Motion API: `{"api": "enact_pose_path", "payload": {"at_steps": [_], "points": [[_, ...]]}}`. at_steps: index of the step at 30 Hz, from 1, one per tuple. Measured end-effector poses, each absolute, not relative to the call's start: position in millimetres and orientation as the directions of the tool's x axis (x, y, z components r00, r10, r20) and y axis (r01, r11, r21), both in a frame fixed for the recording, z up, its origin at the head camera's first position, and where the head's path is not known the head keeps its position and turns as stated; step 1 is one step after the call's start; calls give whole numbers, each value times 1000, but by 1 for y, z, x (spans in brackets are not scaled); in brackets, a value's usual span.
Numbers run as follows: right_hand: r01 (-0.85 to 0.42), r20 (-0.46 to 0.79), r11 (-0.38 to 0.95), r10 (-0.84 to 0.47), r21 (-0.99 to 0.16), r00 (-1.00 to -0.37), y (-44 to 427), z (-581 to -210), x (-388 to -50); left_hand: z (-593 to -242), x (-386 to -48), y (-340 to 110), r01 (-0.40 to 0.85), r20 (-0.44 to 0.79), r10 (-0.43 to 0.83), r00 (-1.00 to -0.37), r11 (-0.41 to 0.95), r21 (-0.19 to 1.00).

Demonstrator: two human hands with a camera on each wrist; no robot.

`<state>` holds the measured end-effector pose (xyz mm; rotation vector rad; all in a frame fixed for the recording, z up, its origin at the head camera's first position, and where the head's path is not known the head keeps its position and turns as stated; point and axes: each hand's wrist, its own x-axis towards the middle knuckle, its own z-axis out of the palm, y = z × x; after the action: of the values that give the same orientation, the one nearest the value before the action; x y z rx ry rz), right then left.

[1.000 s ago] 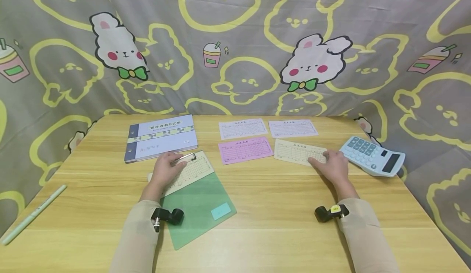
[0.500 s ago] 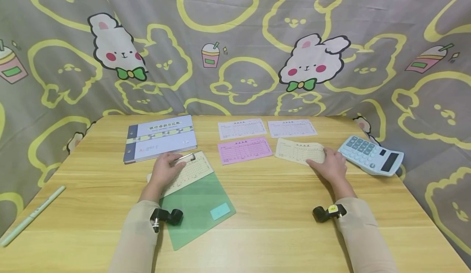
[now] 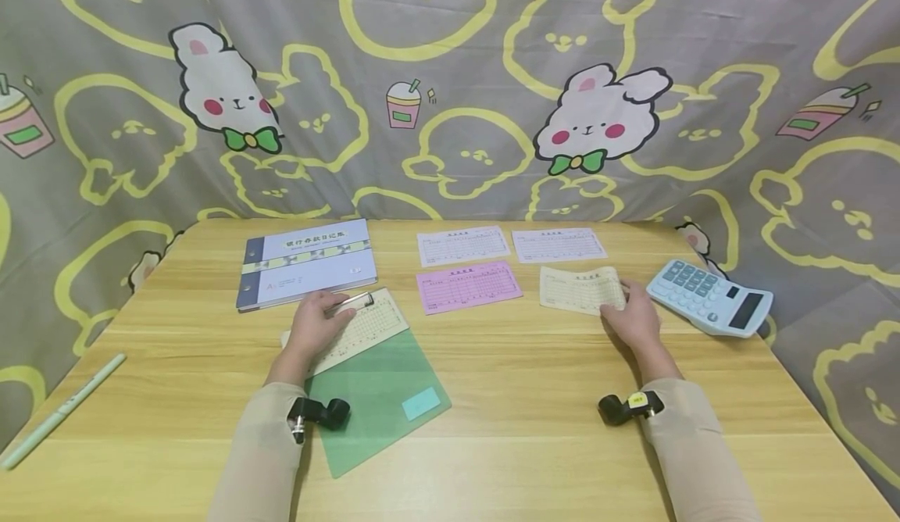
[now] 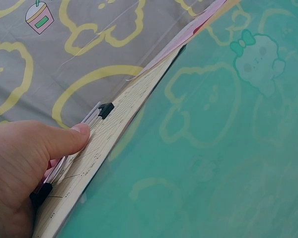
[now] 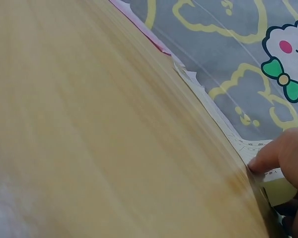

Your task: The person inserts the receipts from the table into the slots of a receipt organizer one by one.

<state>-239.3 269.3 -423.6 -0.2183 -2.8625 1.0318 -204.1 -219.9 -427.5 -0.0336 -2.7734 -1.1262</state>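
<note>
Since the earlier frames, the cream voucher slip (image 3: 575,294) had shifted rightward, widening its gap from the pink voucher slip (image 3: 469,287), the landmark here. The fingers of the right hand (image 3: 635,320) pinched the cream slip's right end, which bowed upward; its left end appeared to lie on the surface (image 3: 520,420). The fingers of the left hand (image 3: 318,328) gripped the clip (image 4: 106,110) of the green clipboard (image 3: 373,397), left of the pink slip and nearer the person; a cream form (image 3: 380,320) lay across the board at that clip. Whether the clip was held apart could not be told.

Progress, as judged: the cream slip had been grasped but not lifted clear of the surface. The pink slip remained untouched, as did the white voucher slip (image 3: 464,246) directly behind it and the pale voucher slip (image 3: 558,245) behind it to the right. The bank deposit journal (image 3: 309,266), to its left, and the calculator (image 3: 703,291), well to its right, were unheld.
</note>
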Motion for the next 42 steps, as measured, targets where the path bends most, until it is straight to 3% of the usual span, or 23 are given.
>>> {"api": "enact_pose_path", "payload": {"at_steps": [10,21,33,42], "points": [[26,82,687,123,-726,-989,269,-422,-238,-427,-204,-220,77,144,-32,-989,717,693],[-72,127,702,27,-709,-991,270,-421,-236,-428,-204,-219,98,171,-31,-985,717,690],[-70,137,648,54,-758,-989,268,-423,-234,-426,-202,-220,93,157,-27,-987,703,705],[35,82,616,162,-787,-983,271,-420,-233,-425,-202,-219,88,152,-29,-988,703,706]]}}
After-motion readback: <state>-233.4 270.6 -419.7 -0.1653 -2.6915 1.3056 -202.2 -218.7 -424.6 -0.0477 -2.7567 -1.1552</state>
